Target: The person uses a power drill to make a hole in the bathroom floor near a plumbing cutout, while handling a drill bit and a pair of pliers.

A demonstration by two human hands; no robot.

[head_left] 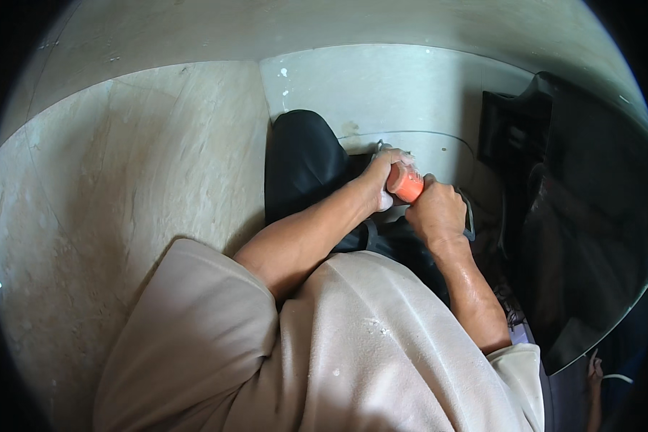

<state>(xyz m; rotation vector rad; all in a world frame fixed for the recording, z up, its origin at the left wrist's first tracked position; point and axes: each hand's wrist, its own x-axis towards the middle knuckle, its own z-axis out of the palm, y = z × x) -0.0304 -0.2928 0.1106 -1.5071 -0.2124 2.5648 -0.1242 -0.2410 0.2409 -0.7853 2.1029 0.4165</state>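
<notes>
An orange object with a rounded, cylinder-like body is held between my two hands above my lap. My left hand is closed around its left end, with white dust or paste on the fingers. My right hand grips its right end, the fist covering that part. Only a short orange stretch shows between the hands, so I cannot tell its exact kind. A small grey metallic piece sticks up just beyond my left hand. Beside my right wrist is a thin grey curved edge.
Beige marble-like panels rise close on the left, and a pale wall with white splashes stands ahead. My bent knee in dark trousers is against the corner. A large glossy black panel stands on the right. Another person's hand shows at lower right.
</notes>
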